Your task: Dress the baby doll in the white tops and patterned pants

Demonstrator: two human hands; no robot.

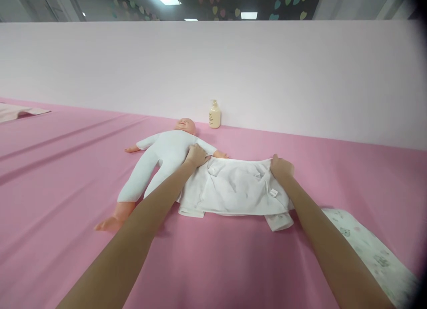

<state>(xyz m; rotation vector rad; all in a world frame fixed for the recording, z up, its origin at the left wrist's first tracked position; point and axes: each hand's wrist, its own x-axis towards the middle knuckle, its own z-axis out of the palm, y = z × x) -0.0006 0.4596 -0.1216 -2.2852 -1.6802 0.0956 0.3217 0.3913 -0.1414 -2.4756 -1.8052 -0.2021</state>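
Observation:
A white baby top [238,191] with long sleeves and a small tag lies spread out on the pink sheet. My left hand [197,155] grips its upper left corner, fingers closed on the cloth. At the upper right corner my right hand [282,167] pinches the fabric in the same way. Just left of the top lies a baby doll [171,145] on its back with arms and legs spread. Its body is pale cloth; head, hands and feet are skin-toned plastic. My left forearm hides one of its lower legs.
A cream pump bottle [215,115] stands against the white wall [213,64] behind the doll. To the right lies a white cloth with printed animals [370,251]. A pale pink cloth [20,111] is at far left on the wrinkled pink sheet [66,166].

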